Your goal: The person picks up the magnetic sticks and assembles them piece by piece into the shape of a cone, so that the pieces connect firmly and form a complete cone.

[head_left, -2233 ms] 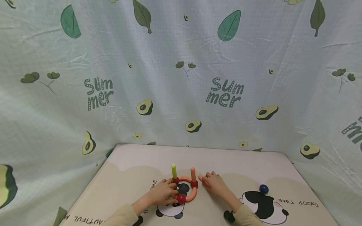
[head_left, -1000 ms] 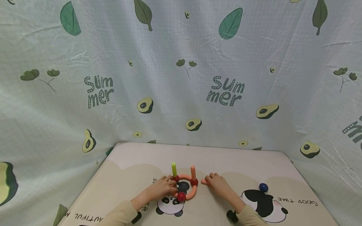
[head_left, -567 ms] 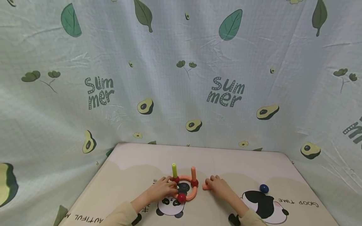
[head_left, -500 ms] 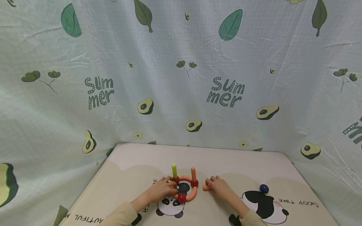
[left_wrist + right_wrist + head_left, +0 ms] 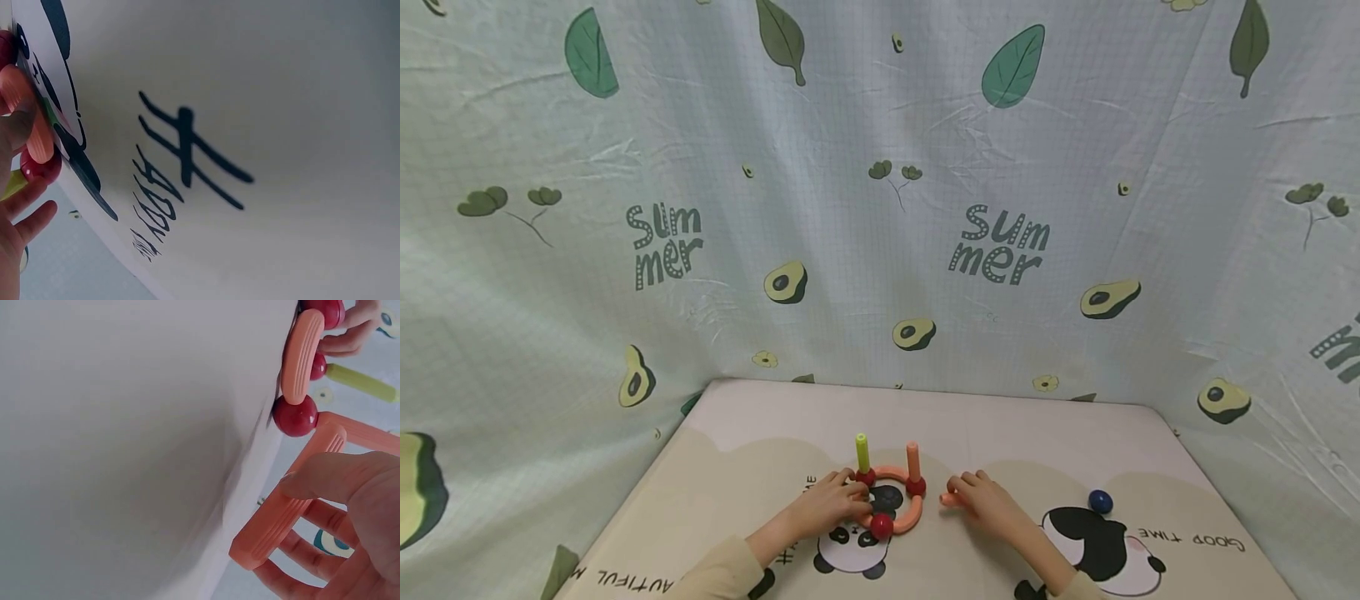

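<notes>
In the head view, curved orange rods [image 5: 911,517] and red balls [image 5: 882,526] form a ring lying on the mat. From it rise an upright yellow-green rod [image 5: 862,454] and an upright orange rod [image 5: 913,461]. My left hand [image 5: 830,506] holds the ring's left side. The left wrist view shows its thumb against a curved orange rod [image 5: 41,134] between two red balls. To the right of the ring, my right hand [image 5: 990,507] pinches a loose ridged orange rod [image 5: 269,531] between thumb and fingers. Only that rod's end shows in the head view.
A blue ball [image 5: 1101,501] lies on the printed mat [image 5: 1000,433] right of my right hand. A patterned curtain [image 5: 850,208] hangs behind the table's far edge. Printed pandas and lettering mark the mat.
My right hand has shifted slightly right and nearer, turning the orange rod in its fingers. My left hand's fingers have drawn back from the front red ball. The ring stays in place.
</notes>
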Action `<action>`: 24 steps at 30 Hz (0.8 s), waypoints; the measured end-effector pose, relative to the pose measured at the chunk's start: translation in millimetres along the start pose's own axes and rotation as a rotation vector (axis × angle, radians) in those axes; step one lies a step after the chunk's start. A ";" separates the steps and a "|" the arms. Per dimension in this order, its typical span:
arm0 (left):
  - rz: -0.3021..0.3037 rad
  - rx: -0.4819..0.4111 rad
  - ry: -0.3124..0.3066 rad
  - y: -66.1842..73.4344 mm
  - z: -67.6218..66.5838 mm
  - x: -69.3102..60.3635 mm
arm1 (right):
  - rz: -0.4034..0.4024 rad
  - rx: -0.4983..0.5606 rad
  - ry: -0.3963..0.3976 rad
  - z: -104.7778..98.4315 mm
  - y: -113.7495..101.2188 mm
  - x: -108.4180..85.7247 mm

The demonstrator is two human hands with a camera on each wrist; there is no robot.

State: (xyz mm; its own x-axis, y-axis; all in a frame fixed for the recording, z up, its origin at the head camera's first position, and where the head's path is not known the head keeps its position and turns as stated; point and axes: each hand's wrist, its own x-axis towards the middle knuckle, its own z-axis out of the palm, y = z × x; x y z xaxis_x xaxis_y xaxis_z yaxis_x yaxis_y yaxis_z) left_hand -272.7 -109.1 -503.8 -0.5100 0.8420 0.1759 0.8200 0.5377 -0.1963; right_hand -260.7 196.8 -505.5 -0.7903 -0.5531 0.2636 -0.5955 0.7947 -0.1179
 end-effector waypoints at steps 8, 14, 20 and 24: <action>0.014 -0.003 0.060 2.3 2.5 1.9 | -0.002 0.059 0.042 -1.6 -4.1 -4.3; 0.025 0.003 0.099 5.6 6.8 4.5 | 0.021 0.217 0.109 0.6 -7.8 -6.7; 0.024 0.021 0.097 8.4 5.1 8.9 | -0.021 0.422 0.211 3.1 -9.0 -3.8; 0.026 0.032 0.094 9.6 5.7 12.7 | 0.001 0.538 0.206 2.5 -10.3 -1.8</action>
State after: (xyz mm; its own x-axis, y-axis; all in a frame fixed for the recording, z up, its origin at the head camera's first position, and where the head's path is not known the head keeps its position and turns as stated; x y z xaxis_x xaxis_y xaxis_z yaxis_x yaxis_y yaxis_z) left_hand -272.8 -93.1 -509.0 -0.4610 0.8484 0.2601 0.8231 0.5184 -0.2319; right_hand -253.5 188.9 -507.2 -0.7789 -0.4492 0.4377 -0.6266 0.5265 -0.5746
